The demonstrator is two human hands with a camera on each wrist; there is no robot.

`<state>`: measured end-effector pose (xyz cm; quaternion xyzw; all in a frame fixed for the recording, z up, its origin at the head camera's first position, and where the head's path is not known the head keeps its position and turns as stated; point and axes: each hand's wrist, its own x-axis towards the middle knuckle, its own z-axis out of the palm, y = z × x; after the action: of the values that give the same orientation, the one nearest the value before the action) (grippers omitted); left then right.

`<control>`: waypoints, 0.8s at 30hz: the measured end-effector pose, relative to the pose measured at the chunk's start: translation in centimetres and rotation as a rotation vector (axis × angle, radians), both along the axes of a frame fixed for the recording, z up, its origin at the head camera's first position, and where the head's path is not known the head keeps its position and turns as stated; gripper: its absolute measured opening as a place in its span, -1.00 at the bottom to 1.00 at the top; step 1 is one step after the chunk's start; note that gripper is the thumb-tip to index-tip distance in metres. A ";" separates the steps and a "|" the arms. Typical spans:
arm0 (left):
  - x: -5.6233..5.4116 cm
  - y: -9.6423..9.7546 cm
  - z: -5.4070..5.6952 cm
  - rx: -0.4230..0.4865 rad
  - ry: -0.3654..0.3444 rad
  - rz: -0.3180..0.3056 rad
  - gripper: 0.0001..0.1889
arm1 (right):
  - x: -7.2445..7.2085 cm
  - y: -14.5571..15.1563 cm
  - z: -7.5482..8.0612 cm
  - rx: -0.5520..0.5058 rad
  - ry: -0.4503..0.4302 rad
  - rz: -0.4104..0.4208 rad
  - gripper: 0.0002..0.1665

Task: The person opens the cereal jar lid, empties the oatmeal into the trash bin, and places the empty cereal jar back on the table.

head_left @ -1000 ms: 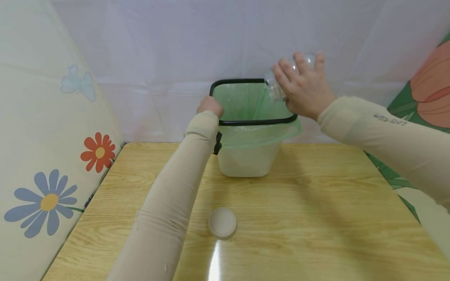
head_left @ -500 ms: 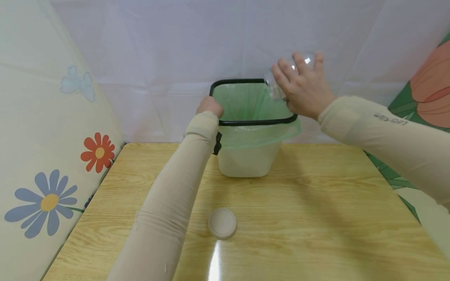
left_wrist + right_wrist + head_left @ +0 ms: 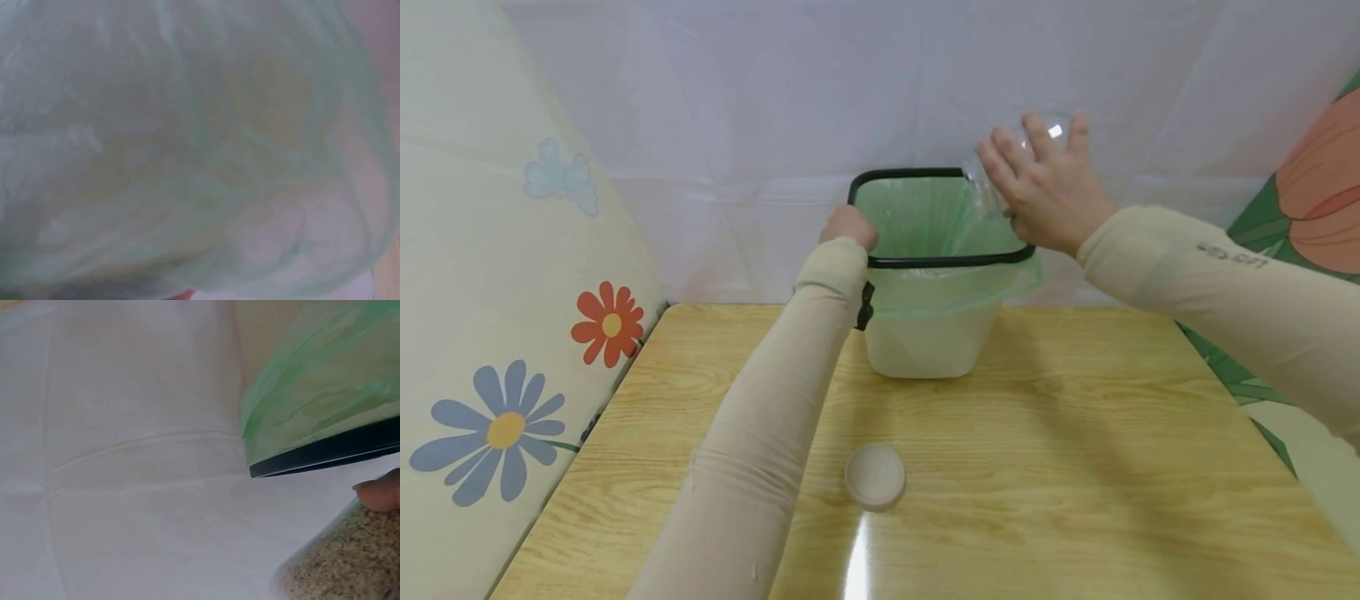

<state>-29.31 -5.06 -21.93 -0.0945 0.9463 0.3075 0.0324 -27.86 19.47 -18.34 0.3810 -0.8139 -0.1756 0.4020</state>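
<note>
My right hand (image 3: 1051, 187) grips a clear jar (image 3: 985, 185) and holds it tilted, its mouth end low over the right side of a trash can (image 3: 921, 350). Brown, flaky grains show inside the jar (image 3: 350, 562) in the right wrist view, with my thumb (image 3: 380, 492) on its side. At the can's left, my left hand (image 3: 850, 227) grips the black rim (image 3: 951, 262), fingers curled and mostly hidden. A green bag (image 3: 910, 212) lines the can and folds out over the rim. The bag (image 3: 200, 144) fills the left wrist view, blurred.
A round beige lid (image 3: 875, 476) lies on the wooden table (image 3: 1075, 483), in front of the can. A white cloth (image 3: 775, 100) hangs behind, and panels printed with flowers stand at both sides. The can sits close to the table's back edge.
Both hands and the trash can stay almost where they were. The jar keeps its tilt, and less beige shows near its mouth than a second ago.
</note>
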 end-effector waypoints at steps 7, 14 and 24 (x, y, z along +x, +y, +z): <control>0.2 0.0 0.1 0.012 0.017 -0.001 -0.56 | 0.0 0.1 0.0 -0.004 0.015 0.018 -0.11; -0.1 0.1 -0.2 0.035 0.014 0.012 -0.58 | -0.1 0.1 -0.2 -0.013 0.035 0.044 -0.11; 0.0 0.0 -0.2 0.017 0.018 0.015 -0.58 | -0.2 0.1 -0.4 -0.021 0.033 0.053 -0.10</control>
<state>-29.27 -5.06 -22.08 -0.0983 0.9431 0.3168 0.0223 -28.10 19.60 -18.70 0.3952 -0.7986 -0.1625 0.4238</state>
